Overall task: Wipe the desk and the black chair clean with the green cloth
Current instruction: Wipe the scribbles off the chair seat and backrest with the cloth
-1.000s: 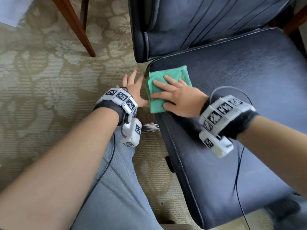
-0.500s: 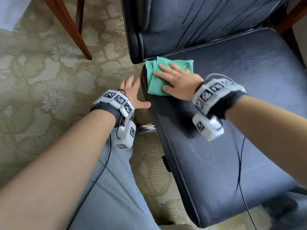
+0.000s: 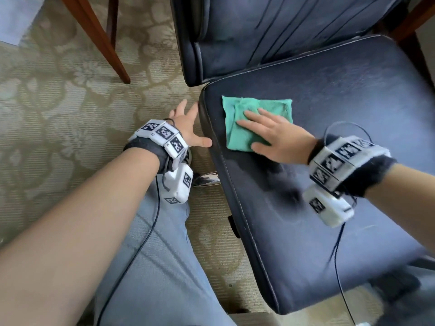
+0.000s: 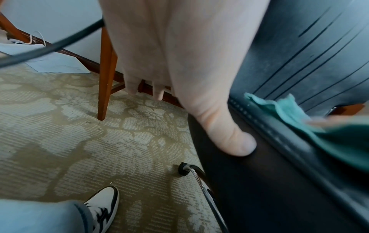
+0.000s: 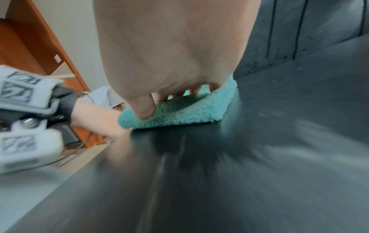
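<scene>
The black chair (image 3: 341,95) fills the right of the head view, its seat (image 5: 259,157) worn and dusty. A folded green cloth (image 3: 237,130) lies flat on the seat near its back left corner. My right hand (image 3: 275,135) presses on the cloth (image 5: 179,113) with fingers spread straight, thumb down on its near edge. My left hand (image 3: 188,128) is open beside the seat's left edge, its thumb (image 4: 235,141) touching the side of the seat cushion (image 4: 259,181). The cloth (image 4: 319,126) shows blurred at the right of the left wrist view. The desk top is out of view.
Brown wooden legs (image 3: 101,41) stand on the patterned carpet (image 3: 58,114) at the left. My jeans-clad leg (image 3: 153,267) and a black-and-white shoe (image 4: 101,206) are near the chair. A chrome chair-base arm with a caster (image 4: 185,169) sticks out under the seat. White paper (image 4: 58,63) lies on the floor.
My right hand slid the cloth from the seat's back left corner rightward onto the seat, where it lies spread wider. The left hand stayed at the seat's left edge.
</scene>
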